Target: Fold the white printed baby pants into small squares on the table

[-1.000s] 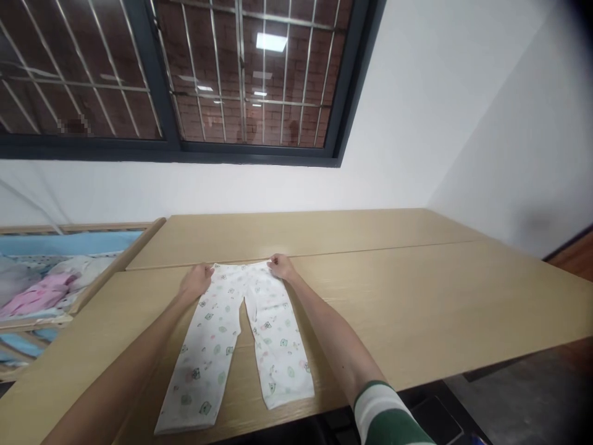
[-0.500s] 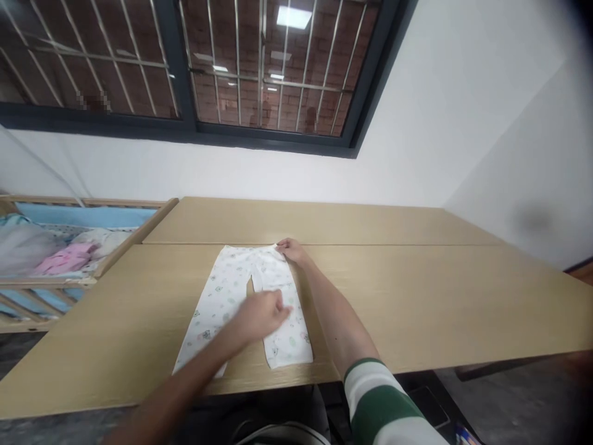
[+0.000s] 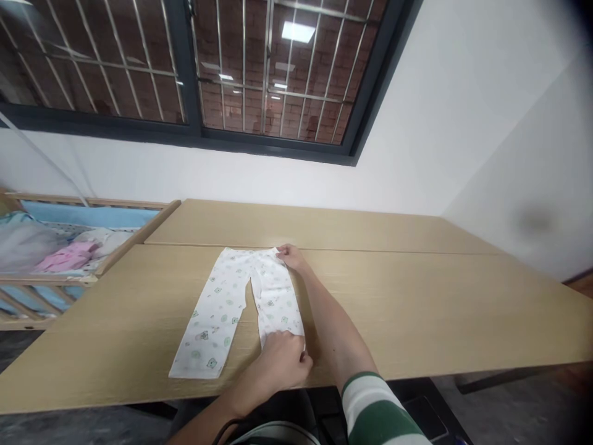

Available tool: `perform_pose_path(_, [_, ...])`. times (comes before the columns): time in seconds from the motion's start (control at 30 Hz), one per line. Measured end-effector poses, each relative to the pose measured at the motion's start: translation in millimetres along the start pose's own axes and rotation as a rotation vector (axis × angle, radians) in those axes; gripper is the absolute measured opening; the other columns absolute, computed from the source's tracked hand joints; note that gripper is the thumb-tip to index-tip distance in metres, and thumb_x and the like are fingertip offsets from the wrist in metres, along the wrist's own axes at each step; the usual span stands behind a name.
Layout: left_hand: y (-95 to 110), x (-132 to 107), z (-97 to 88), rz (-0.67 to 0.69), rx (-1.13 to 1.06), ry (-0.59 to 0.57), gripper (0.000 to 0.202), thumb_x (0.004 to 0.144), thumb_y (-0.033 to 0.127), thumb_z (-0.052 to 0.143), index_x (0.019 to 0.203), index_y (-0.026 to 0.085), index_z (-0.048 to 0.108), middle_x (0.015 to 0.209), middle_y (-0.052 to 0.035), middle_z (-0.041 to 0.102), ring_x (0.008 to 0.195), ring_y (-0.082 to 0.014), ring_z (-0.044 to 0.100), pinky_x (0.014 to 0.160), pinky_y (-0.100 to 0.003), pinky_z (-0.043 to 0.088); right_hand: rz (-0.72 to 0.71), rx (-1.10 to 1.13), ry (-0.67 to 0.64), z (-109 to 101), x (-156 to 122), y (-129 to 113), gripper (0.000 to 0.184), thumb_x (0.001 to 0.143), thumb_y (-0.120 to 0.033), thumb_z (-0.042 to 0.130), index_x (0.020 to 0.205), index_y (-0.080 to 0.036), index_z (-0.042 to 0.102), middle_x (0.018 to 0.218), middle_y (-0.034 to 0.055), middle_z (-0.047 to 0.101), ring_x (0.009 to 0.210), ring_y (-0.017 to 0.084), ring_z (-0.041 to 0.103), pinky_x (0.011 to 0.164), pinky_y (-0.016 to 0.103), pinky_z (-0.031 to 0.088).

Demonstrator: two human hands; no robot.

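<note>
While the printed trousers [image 3: 231,289] lie spread flat on the desk [image 3: 417,303], the right hand [image 3: 291,256] has their waistband corner pinched between thumb and fingers. The left hand [image 3: 284,361] is curled over the hem of the leg on that same side; with its fingertips hidden, I cannot tell whether it grips cloth. The step seems to be straightening this leg; the next move probably calls for a sure hold at the hem.

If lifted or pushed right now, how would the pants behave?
Probably floppy: the pants lie flat like thin cloth. Likely light, since no padding shows. Pushed, they may bunch rather than roll, being spread on the table.
</note>
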State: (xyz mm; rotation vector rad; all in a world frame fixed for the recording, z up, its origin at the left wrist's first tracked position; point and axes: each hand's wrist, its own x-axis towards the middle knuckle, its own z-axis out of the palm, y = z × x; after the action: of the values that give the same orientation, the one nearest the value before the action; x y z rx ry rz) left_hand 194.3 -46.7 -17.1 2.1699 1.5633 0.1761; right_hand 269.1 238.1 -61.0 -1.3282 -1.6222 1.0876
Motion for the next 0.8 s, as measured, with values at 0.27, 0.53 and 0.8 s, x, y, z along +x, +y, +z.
perform_pose_path(0.27, [-32.3, -28.2, -6.7, -0.008, -0.758, 0.145, 0.039, 0.097, 0.045, 0.046, 0.068, 0.021, 0.056, 0.069, -0.0035, 0.070, 0.059, -0.0155, 0.060, 0.058, -0.028, 0.039, 0.013, 0.048, 0.068, 12.7, 2.7, -13.0, 0.023, 0.076, -0.016, 0.076, 0.093, -0.016, 0.062, 0.064, -0.0046, 0.058, 0.063, 0.013, 0.060, 0.065, 0.025, 0.050])
perform_pose_path(0.53, [-71.6, -90.5, -26.7, -0.142, -0.971, 0.296, 0.054, 0.091, 0.068, 0.051, 0.065, 0.021, 0.057, 0.061, -0.0005, 0.060, 0.055, -0.0150, 0.056, 0.056, -0.027, 0.042, -0.088, 0.002, 0.041, 59.6, 5.9, -65.4, 0.026, 0.082, -0.024, 0.071, 0.106, -0.016, 0.063, 0.073, -0.0033, 0.061, 0.067, 0.013, 0.061, 0.068, 0.024, 0.051])
perform_pose_path(0.8, [-125.4, -135.6, -22.0, -0.339, -0.912, 0.391, 0.061, 0.085, 0.078, 0.051, 0.065, 0.022, 0.060, 0.062, -0.0006, 0.061, 0.056, -0.0171, 0.058, 0.055, -0.028, 0.043, -0.128, -0.232, 0.006, 142.7, 4.5, -85.8, 0.022, 0.082, -0.018, 0.066, 0.104, -0.019, 0.065, 0.078, -0.0010, 0.066, 0.075, 0.015, 0.062, 0.075, 0.026, 0.047])
